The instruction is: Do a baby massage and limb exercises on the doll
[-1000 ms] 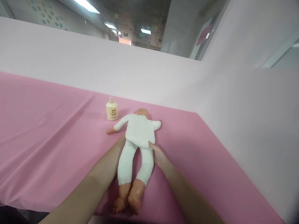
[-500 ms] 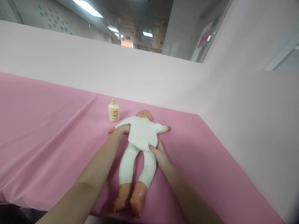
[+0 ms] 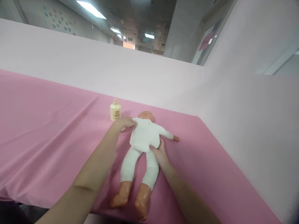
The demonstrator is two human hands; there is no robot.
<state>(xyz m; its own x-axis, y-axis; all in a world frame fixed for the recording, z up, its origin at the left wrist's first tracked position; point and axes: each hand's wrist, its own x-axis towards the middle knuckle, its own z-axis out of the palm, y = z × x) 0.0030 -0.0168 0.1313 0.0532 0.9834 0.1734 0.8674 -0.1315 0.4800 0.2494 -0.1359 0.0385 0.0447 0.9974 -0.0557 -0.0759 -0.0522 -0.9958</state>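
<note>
Doll: is lying on the pink-covered bench, long axis running slightly aslant, head pointing wallward, feet pointing to the near edge. Right hand: grip is pinching the white top at its hem. Left hand: is touching the shoulder, grip unclear from here. Bottle: is standing nearby.

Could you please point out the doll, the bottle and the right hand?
Doll (image 3: pixel 144 136), head view: middle of its white top.
Bottle (image 3: pixel 115 111), head view: front of its body.
Right hand (image 3: pixel 161 156), head view: back of hand.
</note>
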